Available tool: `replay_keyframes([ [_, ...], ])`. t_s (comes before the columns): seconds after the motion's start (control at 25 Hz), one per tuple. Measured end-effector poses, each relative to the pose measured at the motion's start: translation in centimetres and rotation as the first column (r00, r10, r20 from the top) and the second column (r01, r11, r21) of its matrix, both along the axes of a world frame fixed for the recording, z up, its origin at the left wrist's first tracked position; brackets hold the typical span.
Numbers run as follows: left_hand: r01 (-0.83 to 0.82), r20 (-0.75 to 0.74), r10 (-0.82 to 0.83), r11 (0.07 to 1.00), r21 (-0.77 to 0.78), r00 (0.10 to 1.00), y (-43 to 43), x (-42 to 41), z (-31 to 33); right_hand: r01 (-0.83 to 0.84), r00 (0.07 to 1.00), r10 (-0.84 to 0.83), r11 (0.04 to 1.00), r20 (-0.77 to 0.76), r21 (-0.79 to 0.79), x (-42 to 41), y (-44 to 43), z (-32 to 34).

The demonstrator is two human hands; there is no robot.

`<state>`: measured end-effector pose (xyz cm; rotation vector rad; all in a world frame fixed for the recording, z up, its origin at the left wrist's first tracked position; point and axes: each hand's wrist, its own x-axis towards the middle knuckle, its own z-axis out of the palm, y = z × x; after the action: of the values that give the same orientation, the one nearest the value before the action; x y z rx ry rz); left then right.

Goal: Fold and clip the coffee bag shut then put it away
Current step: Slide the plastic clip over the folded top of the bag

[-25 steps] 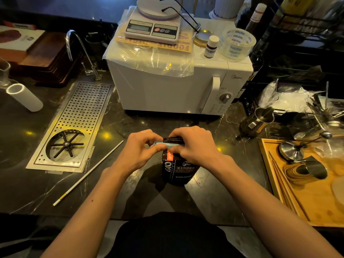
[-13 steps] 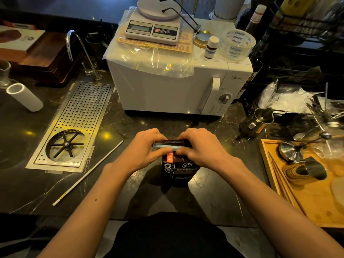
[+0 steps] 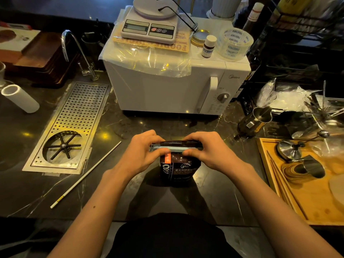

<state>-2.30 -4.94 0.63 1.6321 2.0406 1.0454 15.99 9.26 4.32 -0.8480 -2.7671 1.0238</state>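
A dark coffee bag (image 3: pixel 178 169) with white lettering and an orange tag stands upright on the black counter in front of me. Its top is folded over, and a pale blue bar clip (image 3: pixel 175 148) lies across the fold. My left hand (image 3: pixel 141 155) pinches the clip's left end and the bag's top. My right hand (image 3: pixel 208 152) grips the right end, thumb pressed on the clip's front. Both ends of the clip are partly hidden under my fingers.
A white microwave (image 3: pixel 167 90) stands right behind the bag, a scale (image 3: pixel 149 28) on top. A perforated steel drip tray (image 3: pixel 68 127) and a thin white stick (image 3: pixel 85 174) lie to the left. A metal pitcher (image 3: pixel 255 121) and a wooden tray (image 3: pixel 305 183) of tools sit to the right.
My hands have spread apart along the clip, leaving more of the blue bar showing across the folded top. The bag stays in the same spot.
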Motion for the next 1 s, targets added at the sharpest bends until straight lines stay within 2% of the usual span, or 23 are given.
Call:
replay_keyframes([
  [0.52, -0.030, 0.030, 0.031, 0.999, -0.015, 0.999, -0.1, 0.2, -0.3, 0.195, 0.965, -0.211, 0.975, -0.157, -0.112, 2.6, 0.6, -1.3],
  [0.6, -0.056, 0.018, 0.057, 0.998, -0.019, 0.998, -0.4, 0.4, -0.4, 0.187, 0.965, -0.204, 0.976, -0.162, -0.115, 2.6, 0.5, -1.5],
  [0.76, 0.017, 0.013, -0.017, 0.999, 0.027, 1.000, 0.2, 1.0, 1.0, 0.086, 0.985, -0.102, 0.989, -0.138, -0.116, 2.5, 0.4, -0.9],
  [1.0, 0.032, 0.015, -0.033, 0.996, 0.079, 0.999, 2.1, 2.5, 1.7, 0.018, 0.972, -0.013, 1.000, -0.236, 0.015, 0.5, -0.5, -0.7],
])
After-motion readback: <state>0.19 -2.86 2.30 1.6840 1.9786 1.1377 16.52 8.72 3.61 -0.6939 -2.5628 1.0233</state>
